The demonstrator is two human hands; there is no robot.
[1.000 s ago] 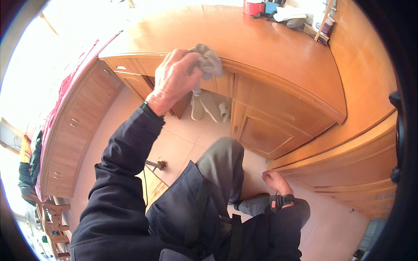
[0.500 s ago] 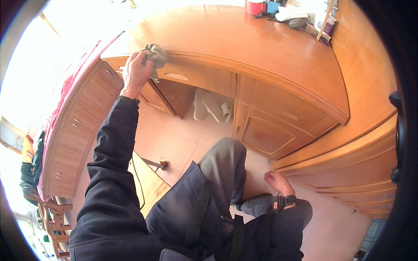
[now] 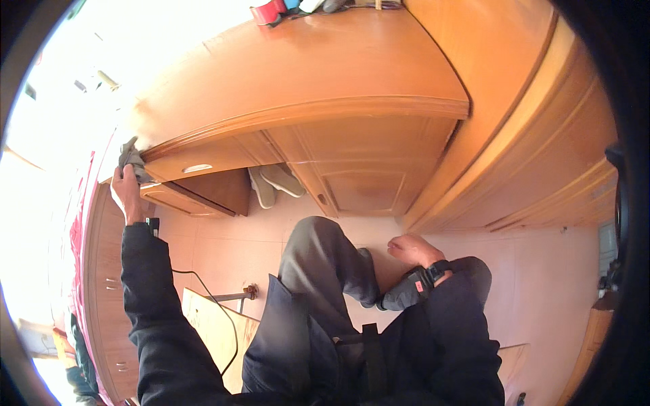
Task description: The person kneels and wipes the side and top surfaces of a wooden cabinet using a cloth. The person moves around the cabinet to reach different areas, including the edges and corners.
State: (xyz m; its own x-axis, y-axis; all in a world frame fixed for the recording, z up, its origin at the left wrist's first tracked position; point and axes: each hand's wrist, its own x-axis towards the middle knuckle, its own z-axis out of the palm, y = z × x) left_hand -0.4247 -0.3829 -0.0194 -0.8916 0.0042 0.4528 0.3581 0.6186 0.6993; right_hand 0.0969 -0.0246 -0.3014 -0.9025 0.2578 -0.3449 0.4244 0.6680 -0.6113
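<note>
My left hand (image 3: 127, 193) grips a crumpled grey cloth (image 3: 132, 161) against the left end of the front edge of a wooden desk (image 3: 298, 81). Just right of that hand is a drawer front with a pale oval pull (image 3: 198, 168). Away from the desk, my right hand (image 3: 414, 250) rests by my right knee, its fingers loosely curled and nothing visible in them. A dark band (image 3: 439, 269) circles that wrist.
An open cupboard door (image 3: 186, 198) juts out below the drawer. White slippers (image 3: 274, 183) sit in the opening beside it. A wooden board with a dark cord (image 3: 233, 331) lies left of my legs. Wooden panelling (image 3: 501, 135) rises on the right; a red container (image 3: 269, 11) stands on the desktop.
My left hand has slid left along the desk edge with the cloth, reaching its left end. The view has shifted too. My right hand stays near my knee.
</note>
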